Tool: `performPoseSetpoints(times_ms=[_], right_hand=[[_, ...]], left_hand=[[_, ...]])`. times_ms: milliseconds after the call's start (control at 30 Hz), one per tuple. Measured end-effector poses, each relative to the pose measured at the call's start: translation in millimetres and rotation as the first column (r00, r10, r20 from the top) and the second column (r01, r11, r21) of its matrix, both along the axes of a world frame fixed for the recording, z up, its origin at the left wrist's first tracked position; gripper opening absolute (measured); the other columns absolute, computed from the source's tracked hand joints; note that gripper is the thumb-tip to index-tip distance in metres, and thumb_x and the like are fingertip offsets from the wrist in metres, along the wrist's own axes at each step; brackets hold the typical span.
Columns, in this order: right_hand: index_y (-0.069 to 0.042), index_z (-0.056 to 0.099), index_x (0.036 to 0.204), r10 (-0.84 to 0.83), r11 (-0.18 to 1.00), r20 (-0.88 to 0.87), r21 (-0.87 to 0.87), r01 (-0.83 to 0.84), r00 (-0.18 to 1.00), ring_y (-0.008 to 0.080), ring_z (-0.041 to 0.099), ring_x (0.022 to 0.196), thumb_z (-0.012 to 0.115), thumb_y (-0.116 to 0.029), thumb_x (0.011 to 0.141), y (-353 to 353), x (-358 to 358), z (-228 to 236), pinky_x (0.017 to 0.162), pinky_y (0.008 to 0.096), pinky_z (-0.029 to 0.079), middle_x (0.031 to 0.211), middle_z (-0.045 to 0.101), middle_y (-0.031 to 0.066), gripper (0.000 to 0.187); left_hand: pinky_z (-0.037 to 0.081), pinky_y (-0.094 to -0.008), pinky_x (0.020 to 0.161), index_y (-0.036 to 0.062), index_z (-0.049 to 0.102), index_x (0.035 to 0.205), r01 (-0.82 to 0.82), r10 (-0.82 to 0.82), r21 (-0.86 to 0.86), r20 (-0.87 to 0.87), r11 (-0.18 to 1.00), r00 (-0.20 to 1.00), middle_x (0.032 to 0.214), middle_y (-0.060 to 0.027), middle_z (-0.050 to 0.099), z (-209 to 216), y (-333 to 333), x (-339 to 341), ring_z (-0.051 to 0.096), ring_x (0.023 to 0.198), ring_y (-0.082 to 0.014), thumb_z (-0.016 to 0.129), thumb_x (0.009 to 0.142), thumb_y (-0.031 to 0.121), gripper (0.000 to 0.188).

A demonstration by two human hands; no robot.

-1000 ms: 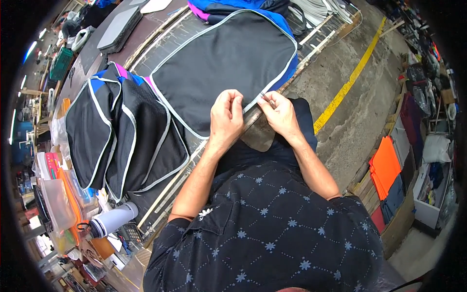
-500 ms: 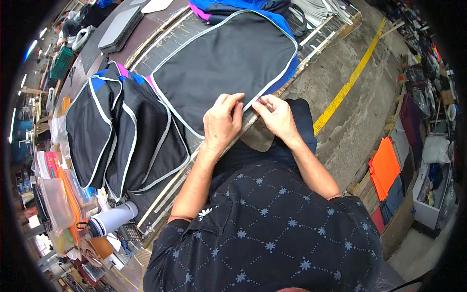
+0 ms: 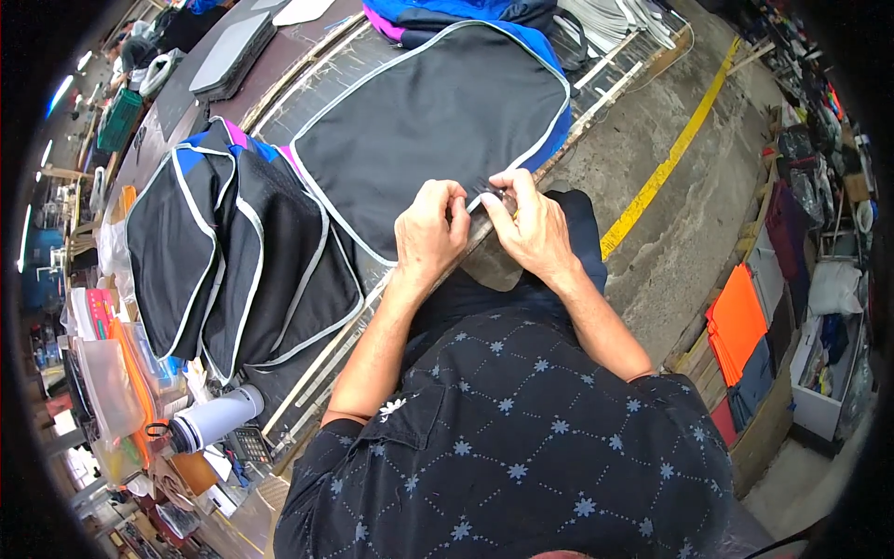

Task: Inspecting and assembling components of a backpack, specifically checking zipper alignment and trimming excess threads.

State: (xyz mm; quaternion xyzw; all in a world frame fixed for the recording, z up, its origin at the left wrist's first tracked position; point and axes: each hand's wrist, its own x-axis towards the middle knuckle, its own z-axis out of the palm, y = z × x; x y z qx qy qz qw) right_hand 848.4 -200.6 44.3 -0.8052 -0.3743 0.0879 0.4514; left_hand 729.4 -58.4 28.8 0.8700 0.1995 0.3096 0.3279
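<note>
Black panel: a wide, round-cornered sheet of dark fabric (image 3: 428,112) lies flat on the tabletop (image 3: 293,42), its lower right side along the near wooden edge, just in front of the person.
Pale trim: a light band (image 3: 567,88) runs round the sheet's visible outline; the part under the hands is hidden.
Left hand: (image 3: 431,228) at the table's near edge, over the sheet's rim; fingers bent, thumb and fingertips close together. Whether they grip the fabric, I cannot tell.
Right hand: (image 3: 534,224) just beside it, at the same rim; thumb and forefinger slightly apart, a small dark shape between them, too small to identify or to call held.
How far along: the trim looks already in place wherever it shows; the stretch at the fingertips seems to be getting attention, and whether anything remains undone there cannot be told.
Folded pieces: black, pale-edged fabric (image 3: 265,270) is heaped left of the sheet, towards the table's near left corner, with trim visible too.
Far along the table: blue and magenta fabric (image 3: 447,11) beyond the sheet.
Near left corner: a grey-blue bottle (image 3: 219,419) on its side, beside a calculator (image 3: 251,444).
</note>
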Motion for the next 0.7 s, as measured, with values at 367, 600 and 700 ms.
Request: performPoseSetpoints(times_ms=[367, 600, 700], right_hand=[[-0.001, 0.075, 0.106, -0.078, 0.988, -0.232, -0.146, 0.044, 0.970, 0.0093, 0.069, 0.078, 0.087, -0.027, 0.096, -1, 3, 4, 0.069, 0.0303, 0.055, 0.088, 0.077, 0.0033, 0.031], [0.003, 0.075, 0.107, 0.151, 0.976, -0.560, 0.215, -0.034, 0.815, 0.0052, 0.063, 0.084, 0.076, -0.016, 0.106, 9, 9, -68, 0.074, 0.0251, 0.052, 0.092, 0.073, -0.0015, 0.019], [0.002, 0.075, 0.109, 0.213, 0.957, -0.557, 0.284, -0.057, 0.803, 0.0053, 0.063, 0.086, 0.076, -0.016, 0.106, 9, 10, -71, 0.076, 0.0246, 0.052, 0.094, 0.073, -0.0016, 0.019]], left_hand=[[0.059, -0.0373, 0.069, 0.0026, 0.073, 0.115, -0.007, 0.011, -0.195, 0.020, 0.981, 1.000, 0.089, -0.0119, 0.075, -2, 1, -8, 0.074, 0.074, -0.0261, 0.071, 0.097, 0.002, 0.018], [0.058, -0.0362, 0.068, 0.0038, 0.076, 0.114, 0.031, -0.024, -0.122, 0.065, 0.992, 0.998, 0.094, -0.0103, 0.075, 1, 1, -6, 0.072, 0.072, -0.0234, 0.075, 0.095, 0.003, 0.019], [0.057, -0.0383, 0.065, 0.0067, 0.078, 0.112, 0.052, -0.053, -0.083, -0.007, 0.995, 0.999, 0.090, -0.0090, 0.072, 6, 2, -6, 0.071, 0.069, -0.0273, 0.077, 0.094, 0.006, 0.019]])
